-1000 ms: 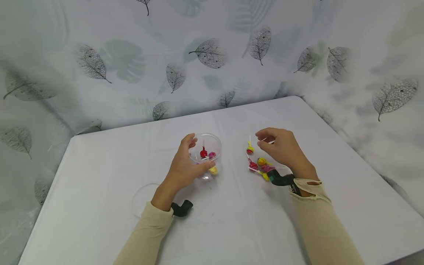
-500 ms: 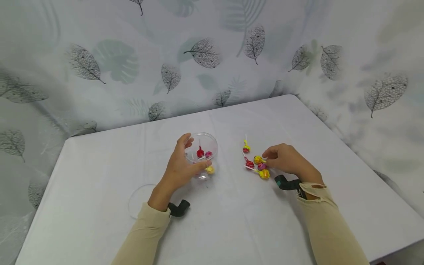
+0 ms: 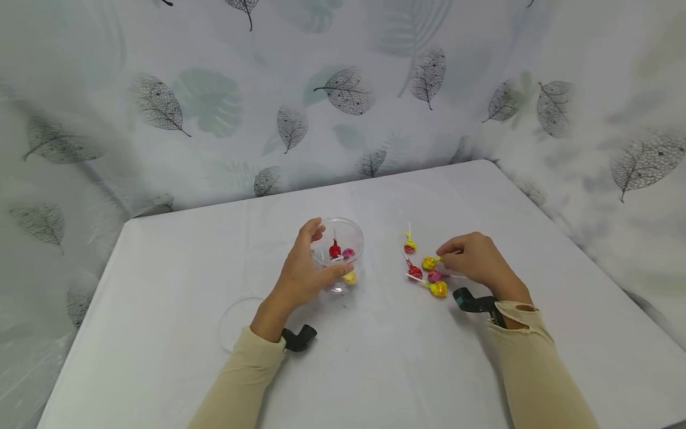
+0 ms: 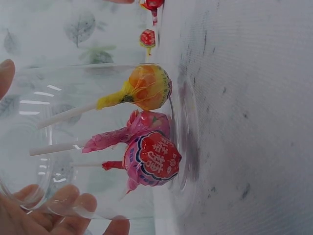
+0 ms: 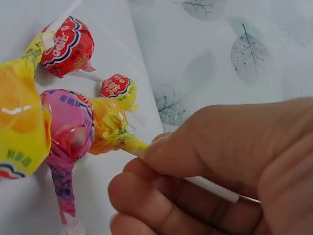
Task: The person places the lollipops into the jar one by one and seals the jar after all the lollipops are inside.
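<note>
My left hand [image 3: 300, 275] grips a clear plastic cup [image 3: 337, 288] that stands on the table, thumb on the near side and fingers round the far side. Inside it lie several wrapped lollipops, among them a yellow one [image 4: 149, 88] and a red-and-pink one [image 4: 154, 159], sticks toward the mouth. My right hand [image 3: 477, 262] pinches the stick of a yellow lollipop [image 5: 108, 125] between thumb and forefinger. Close by its head lie a pink lollipop [image 3: 434, 276], a red one [image 3: 415, 273] and another yellow one [image 3: 439, 289]. A yellow-and-red lollipop [image 3: 409, 246] lies farther back.
A clear round lid [image 3: 220, 325] lies flat on the white-covered table [image 3: 161, 286], left of my left forearm. A leaf-patterned curtain [image 3: 214, 155] hangs along the table's back and right edges.
My right hand has come down and nearer from above the far lollipop to the group, and now pinches a yellow lollipop's stick. My left hand keeps its grip on the cup.
</note>
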`<move>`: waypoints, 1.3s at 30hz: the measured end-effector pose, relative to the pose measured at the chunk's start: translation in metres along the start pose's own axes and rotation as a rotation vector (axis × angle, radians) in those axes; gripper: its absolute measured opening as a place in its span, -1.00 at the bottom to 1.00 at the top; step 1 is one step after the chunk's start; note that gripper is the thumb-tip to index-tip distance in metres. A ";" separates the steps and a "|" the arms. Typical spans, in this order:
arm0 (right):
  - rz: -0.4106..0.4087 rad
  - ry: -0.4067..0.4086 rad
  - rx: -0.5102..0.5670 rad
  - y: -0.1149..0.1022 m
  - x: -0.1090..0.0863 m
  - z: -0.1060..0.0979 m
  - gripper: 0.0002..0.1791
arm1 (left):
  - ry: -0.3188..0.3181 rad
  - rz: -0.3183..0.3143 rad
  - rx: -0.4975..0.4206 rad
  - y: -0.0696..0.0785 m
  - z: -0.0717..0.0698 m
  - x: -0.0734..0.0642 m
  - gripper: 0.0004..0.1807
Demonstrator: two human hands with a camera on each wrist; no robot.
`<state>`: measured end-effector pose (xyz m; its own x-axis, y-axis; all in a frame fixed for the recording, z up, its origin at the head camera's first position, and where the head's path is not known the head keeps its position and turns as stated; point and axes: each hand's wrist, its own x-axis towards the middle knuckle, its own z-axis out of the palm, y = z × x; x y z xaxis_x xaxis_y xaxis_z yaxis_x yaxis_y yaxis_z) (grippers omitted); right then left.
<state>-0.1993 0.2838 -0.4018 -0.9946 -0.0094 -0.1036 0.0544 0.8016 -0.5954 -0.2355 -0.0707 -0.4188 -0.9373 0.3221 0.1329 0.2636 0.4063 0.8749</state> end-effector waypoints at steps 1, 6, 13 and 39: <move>0.005 0.014 0.011 0.000 0.000 0.000 -0.75 | 0.000 0.000 0.000 0.000 0.000 0.000 0.15; 0.017 0.067 0.068 -0.004 0.000 -0.002 -0.73 | 0.001 0.010 0.001 -0.001 0.001 0.001 0.14; 0.028 0.136 0.138 -0.016 0.003 -0.005 -0.71 | 0.000 0.012 0.005 -0.002 0.000 0.000 0.13; -0.071 0.267 0.274 -0.060 0.010 -0.010 -0.76 | 0.007 -0.005 0.008 -0.001 0.000 -0.001 0.12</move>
<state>-0.2137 0.2414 -0.3589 -0.9828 0.1261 0.1350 -0.0294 0.6149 -0.7880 -0.2344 -0.0712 -0.4199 -0.9403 0.3140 0.1316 0.2604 0.4144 0.8720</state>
